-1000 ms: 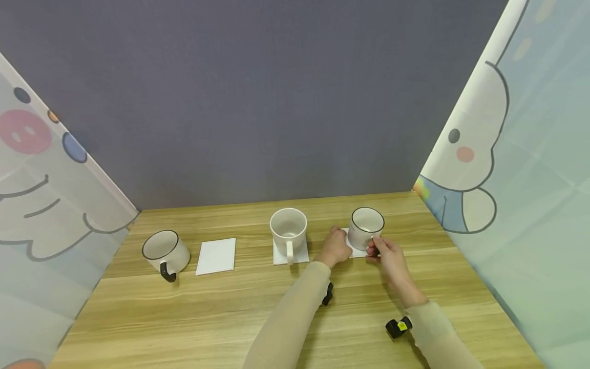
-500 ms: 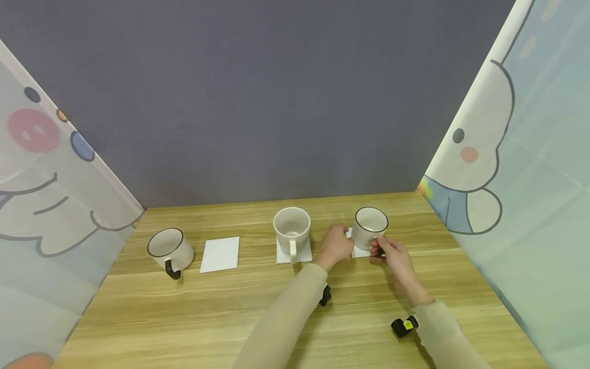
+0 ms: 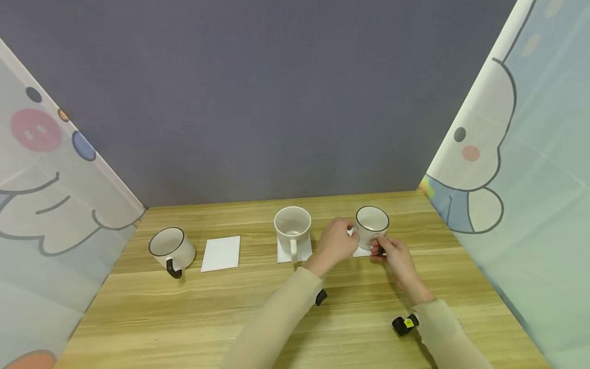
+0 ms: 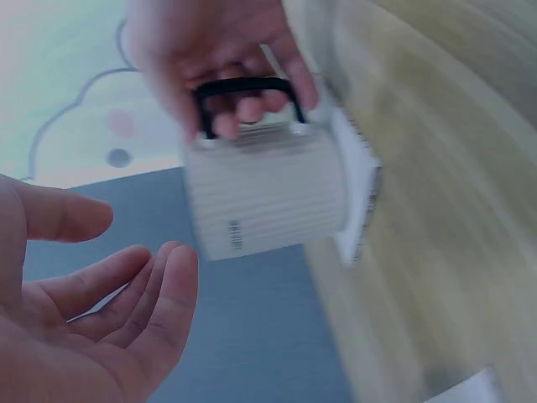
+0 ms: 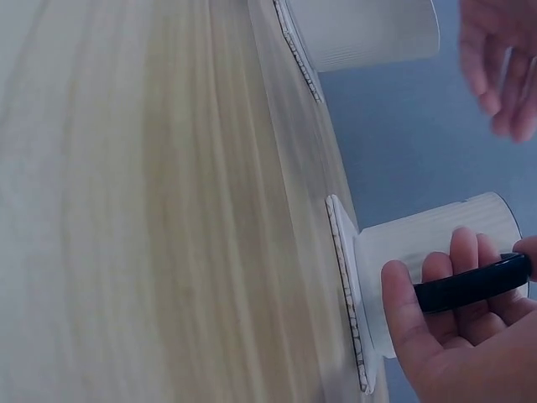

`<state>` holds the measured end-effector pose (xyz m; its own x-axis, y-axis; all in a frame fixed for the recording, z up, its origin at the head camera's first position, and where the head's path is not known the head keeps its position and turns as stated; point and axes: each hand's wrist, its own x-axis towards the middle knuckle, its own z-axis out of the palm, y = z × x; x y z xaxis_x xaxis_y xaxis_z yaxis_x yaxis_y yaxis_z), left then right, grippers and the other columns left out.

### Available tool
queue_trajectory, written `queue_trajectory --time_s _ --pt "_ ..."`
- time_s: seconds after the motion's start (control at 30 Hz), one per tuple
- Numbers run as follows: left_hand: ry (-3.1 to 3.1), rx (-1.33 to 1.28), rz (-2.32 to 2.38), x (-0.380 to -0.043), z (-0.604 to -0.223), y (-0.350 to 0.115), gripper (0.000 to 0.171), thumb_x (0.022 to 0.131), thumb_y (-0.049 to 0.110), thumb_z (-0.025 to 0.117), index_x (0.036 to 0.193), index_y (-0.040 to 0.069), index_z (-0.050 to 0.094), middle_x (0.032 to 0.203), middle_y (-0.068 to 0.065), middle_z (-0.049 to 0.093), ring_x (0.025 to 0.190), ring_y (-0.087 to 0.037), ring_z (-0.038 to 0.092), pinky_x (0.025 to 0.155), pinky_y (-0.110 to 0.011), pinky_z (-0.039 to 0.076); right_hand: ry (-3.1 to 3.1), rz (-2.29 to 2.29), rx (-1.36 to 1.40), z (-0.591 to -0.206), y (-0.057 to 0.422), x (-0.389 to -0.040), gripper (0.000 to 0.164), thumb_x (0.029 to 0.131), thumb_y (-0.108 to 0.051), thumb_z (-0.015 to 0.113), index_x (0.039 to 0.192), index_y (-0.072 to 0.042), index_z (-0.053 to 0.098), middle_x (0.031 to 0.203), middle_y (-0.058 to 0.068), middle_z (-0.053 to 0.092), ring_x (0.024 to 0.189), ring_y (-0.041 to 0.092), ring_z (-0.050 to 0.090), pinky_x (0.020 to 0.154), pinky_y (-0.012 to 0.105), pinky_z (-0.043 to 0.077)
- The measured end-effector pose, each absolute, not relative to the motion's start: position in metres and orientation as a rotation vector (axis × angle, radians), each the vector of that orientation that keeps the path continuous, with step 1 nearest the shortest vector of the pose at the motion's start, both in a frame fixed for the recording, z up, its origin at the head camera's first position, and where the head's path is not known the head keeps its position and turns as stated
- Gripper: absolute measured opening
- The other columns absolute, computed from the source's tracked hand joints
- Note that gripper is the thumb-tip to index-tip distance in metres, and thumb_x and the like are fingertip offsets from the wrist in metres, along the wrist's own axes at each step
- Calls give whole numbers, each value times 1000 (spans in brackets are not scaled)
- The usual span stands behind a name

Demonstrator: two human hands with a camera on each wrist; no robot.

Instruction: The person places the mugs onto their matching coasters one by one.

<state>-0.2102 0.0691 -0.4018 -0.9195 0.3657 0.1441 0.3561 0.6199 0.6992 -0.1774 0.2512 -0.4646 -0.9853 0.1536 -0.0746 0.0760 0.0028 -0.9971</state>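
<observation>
On the rightmost white coaster (image 3: 361, 253) I see the black-rimmed mug (image 3: 368, 236) upright, right hand (image 3: 398, 260) gripping its black handle (image 5: 472, 286), left hand (image 3: 335, 242) loosely spread beside it.

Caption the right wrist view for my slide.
The right hand grips the black handle of a white mug standing on a white coaster, while the left hand hangs apart.

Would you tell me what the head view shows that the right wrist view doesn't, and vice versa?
Only head: the far-left mug, the bare coaster and the printed side sheets. Only right wrist: the speckled edge of the coaster under the held mug. Both: the right hand holding that mug's black handle, the left hand, and at least part of the middle mug.
</observation>
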Motion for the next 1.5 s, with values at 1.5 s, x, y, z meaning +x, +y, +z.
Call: queue_trajectory --time_s 1.5 --pt "2950 551 1559 -172 -352 -95 25 99 15 66 122 6 70 118 -6 69 97 -18 65 81 -35 57 -2252 2117 -149 -476 259 -181 47 110 -28 47 110 19 56 90 6 61 84 15 62 80 34 60"
